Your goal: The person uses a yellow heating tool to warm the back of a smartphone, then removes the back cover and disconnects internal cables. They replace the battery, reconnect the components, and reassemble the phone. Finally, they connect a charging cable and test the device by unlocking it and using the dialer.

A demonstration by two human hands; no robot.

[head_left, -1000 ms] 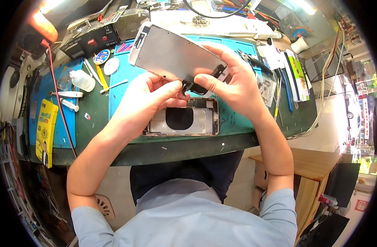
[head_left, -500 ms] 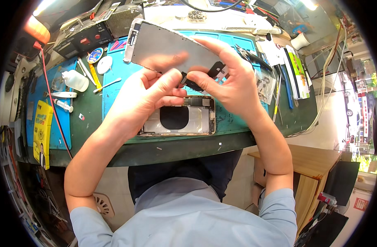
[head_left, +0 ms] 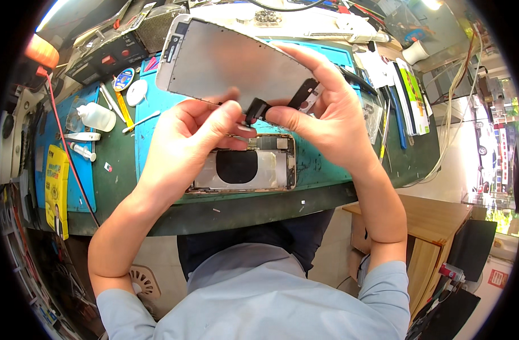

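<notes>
A phone screen with a white border and a grey metal back is tilted above the bench. My right hand is closed on its right end, fingers along the far edge and thumb at the near edge beside a black flex cable. My left hand is curled at the screen's near edge, thumb and fingers close to the cable's loose end; what they pinch is hidden. Below both hands, the opened phone housing lies on the blue repair mat, a large black oval patch inside it.
To the left are a white plastic bottle, a cotton swab, a syringe, a solder spool and a yellow packet. Dark pliers and a blue-handled tool lie at the right. A red cable crosses the left side.
The screen has shifted slightly left and nearer my view. My left thumb has drawn back a little from the black flex cable, so more of the cable shows.
</notes>
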